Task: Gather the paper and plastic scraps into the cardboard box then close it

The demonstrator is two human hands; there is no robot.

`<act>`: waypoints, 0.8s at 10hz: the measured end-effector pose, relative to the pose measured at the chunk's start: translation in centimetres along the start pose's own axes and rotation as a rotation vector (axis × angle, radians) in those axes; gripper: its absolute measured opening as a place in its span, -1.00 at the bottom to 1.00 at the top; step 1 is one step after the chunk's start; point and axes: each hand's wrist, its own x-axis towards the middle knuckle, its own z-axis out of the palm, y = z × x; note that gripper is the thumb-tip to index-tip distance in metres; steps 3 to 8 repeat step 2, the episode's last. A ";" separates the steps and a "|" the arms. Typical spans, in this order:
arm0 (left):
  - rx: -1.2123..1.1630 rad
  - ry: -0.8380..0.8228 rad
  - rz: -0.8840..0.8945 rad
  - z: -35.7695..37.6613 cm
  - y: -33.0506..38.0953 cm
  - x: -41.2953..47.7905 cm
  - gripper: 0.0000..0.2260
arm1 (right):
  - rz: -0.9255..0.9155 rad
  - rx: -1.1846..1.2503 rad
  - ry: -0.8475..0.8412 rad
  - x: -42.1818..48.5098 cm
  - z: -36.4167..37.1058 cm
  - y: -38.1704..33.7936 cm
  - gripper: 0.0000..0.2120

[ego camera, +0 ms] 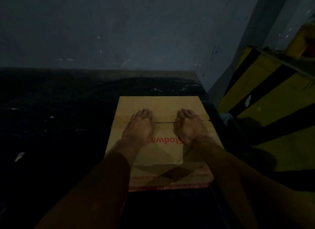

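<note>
A cardboard box (pixel 158 138) sits on a dark surface (pixel 59 119), its top flaps folded shut and meeting at a thin seam that runs between the left hand (pixel 139 126) and right hand (pixel 189 126). Each grip lies flat and open, palm down across the seam, holding nothing. In the dim light the board looks light and bendy, so it is probably best pressed near the seam and lifted by the side edges.

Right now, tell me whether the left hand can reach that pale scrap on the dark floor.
Probably yes: the left hand lies flat on the cardboard box, holding nothing, and bare floor separates it from the scrap.
</note>
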 end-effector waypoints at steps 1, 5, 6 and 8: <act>-0.009 -0.013 0.002 -0.3 0.0 0.3 -0.56 | 0.023 0.025 -0.041 -0.2 -0.8 -0.3 -0.52; -0.035 0.034 0.028 -0.9 0.1 -0.6 -0.57 | 0.022 0.015 -0.041 -0.8 -1.7 -0.5 -0.50; -0.035 0.034 0.028 -0.9 0.1 -0.6 -0.57 | 0.022 0.015 -0.041 -0.8 -1.7 -0.5 -0.50; -0.035 0.034 0.028 -0.9 0.1 -0.6 -0.57 | 0.022 0.015 -0.041 -0.8 -1.7 -0.5 -0.50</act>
